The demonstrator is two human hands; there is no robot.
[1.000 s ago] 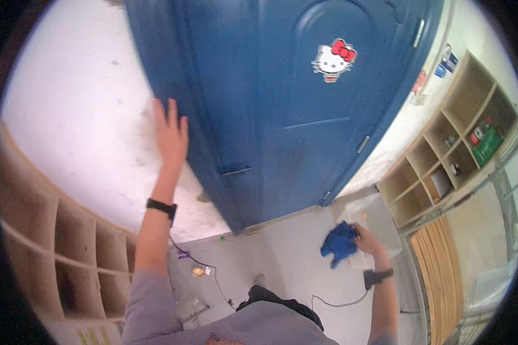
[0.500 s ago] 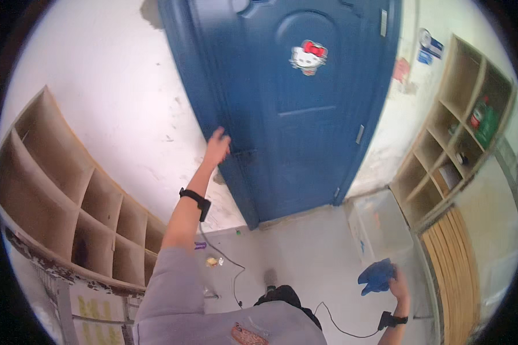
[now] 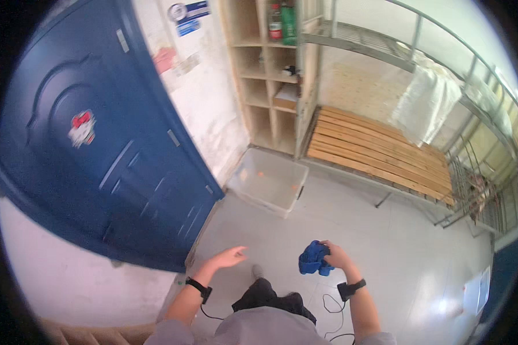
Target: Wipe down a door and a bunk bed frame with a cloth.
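A crumpled blue cloth (image 3: 312, 258) is above the grey floor (image 3: 351, 218), gripped in the right hand (image 3: 338, 257), not yet set down. The left hand (image 3: 229, 258) is empty, fingers loosely extended, apart from the blue door (image 3: 155, 167).

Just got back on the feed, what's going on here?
A person stands in a room with a blue door. The right hand grips a bunched blue cloth above the floor. The left hand is empty, held out in front of the body. Ahead, a translucent plastic bin sits on the floor, between the door and a slatted wooden bunk.
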